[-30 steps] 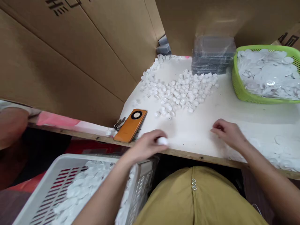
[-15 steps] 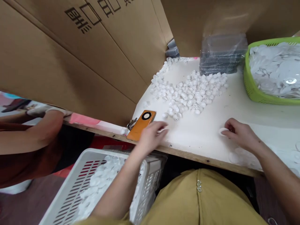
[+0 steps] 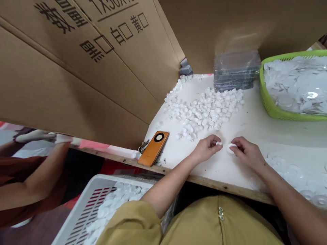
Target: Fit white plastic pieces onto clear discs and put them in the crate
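Note:
Over the white tabletop, my left hand point(image 3: 207, 148) pinches a small white plastic cap point(image 3: 219, 143) between thumb and fingertips. Facing it a short gap away, my right hand point(image 3: 246, 151) grips a flat round white disc point(image 3: 231, 148) by its edge. The cap and disc are apart. Beyond both hands lies a loose heap of small white caps point(image 3: 206, 109). Flat, clear-white discs point(image 3: 293, 173) are spread on the table beside my right forearm.
An orange phone point(image 3: 153, 148) lies by the table's front edge near keys. A green basket point(image 3: 270, 107) of white discs stands right, beside wrapped grey packs point(image 3: 235, 73). Cardboard point(image 3: 102, 92) walls the left. Below is a white crate point(image 3: 79, 200); a co-worker's arm point(image 3: 43, 173) is at left.
My left hand has moved right, from beside the phone to the middle, with a small cap in its fingers. My right hand has shifted slightly left, still holding the disc. The view has tilted up slightly.

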{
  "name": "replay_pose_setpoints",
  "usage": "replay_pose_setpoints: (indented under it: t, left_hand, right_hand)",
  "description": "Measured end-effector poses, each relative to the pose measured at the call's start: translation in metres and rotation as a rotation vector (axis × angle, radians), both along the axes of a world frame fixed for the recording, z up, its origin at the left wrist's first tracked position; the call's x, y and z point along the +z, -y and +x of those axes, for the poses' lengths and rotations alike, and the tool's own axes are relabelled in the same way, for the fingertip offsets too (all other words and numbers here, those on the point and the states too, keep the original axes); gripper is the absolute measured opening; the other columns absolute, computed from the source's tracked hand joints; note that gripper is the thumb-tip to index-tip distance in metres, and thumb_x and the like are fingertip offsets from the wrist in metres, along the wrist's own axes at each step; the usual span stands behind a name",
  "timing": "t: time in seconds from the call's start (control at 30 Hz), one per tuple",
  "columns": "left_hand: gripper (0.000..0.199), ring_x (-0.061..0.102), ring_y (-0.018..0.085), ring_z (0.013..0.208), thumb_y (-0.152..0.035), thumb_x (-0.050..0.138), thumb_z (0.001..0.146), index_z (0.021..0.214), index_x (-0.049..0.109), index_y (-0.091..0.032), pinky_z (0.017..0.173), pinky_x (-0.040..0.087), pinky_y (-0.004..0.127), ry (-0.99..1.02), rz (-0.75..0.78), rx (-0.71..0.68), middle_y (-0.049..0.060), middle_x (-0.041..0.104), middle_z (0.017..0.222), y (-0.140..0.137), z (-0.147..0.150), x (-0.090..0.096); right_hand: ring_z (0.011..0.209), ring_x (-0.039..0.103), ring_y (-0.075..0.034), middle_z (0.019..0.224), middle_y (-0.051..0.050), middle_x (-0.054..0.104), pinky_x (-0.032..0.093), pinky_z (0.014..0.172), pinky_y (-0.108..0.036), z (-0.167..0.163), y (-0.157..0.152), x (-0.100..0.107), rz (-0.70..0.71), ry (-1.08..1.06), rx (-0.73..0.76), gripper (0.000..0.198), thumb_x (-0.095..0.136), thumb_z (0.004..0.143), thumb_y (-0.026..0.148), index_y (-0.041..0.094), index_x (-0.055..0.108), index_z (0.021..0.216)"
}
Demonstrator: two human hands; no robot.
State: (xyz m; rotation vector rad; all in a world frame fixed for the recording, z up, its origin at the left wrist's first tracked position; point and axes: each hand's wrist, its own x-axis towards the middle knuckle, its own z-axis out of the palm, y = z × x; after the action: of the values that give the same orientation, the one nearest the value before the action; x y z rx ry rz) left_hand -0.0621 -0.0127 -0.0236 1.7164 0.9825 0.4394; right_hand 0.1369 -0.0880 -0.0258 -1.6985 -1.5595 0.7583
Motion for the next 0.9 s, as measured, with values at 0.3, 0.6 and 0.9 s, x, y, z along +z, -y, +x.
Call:
replay_pose_setpoints:
  t: [0.3, 0.6, 0.9]
  left_hand:
    - [0.032, 0.053, 0.010, 0.070, -0.026, 0.074, 0.072, 0.103, 0.066, -0.019, 0.070, 0.047, 0.025, -0.100, 0.251, -0.029, 0.002, 0.057, 0.095, 0.011, -0.007, -0.010]
    - [0.021, 0.058, 0.014, 0.078, -0.025, 0.072, 0.074, 0.094, 0.069, -0.019, 0.070, 0.045, 0.024, -0.169, 0.346, -0.123, 0.001, 0.059, 0.085, 0.012, -0.001, -0.013]
    - [0.020, 0.058, 0.014, 0.075, -0.034, 0.074, 0.073, 0.078, 0.066, -0.017, 0.064, 0.042, 0.024, -0.200, 0.363, -0.106, 0.002, 0.061, 0.081, 0.012, 0.001, -0.016]
  right_hand:
    - [0.059, 0.058, -0.015, 0.072, 0.001, 0.061, 0.045, 0.061, -0.030, 0.002, 0.003, 0.000, -0.087, -0.113, -0.053, 0.022, 0.059, 0.077, 0.042, 0.023, 0.057, 0.088]
    - [0.050, 0.060, -0.014, 0.059, 0.001, 0.061, 0.049, 0.046, -0.024, -0.016, -0.004, -0.001, -0.345, -0.468, -0.043, 0.025, 0.067, 0.073, 0.039, 0.019, 0.056, 0.082]
    - [0.044, 0.059, -0.013, 0.055, 0.001, 0.060, 0.041, 0.036, -0.019, -0.029, -0.022, 0.007, -0.559, -0.268, -0.008, 0.017, 0.065, 0.078, 0.028, 0.019, 0.050, 0.077]
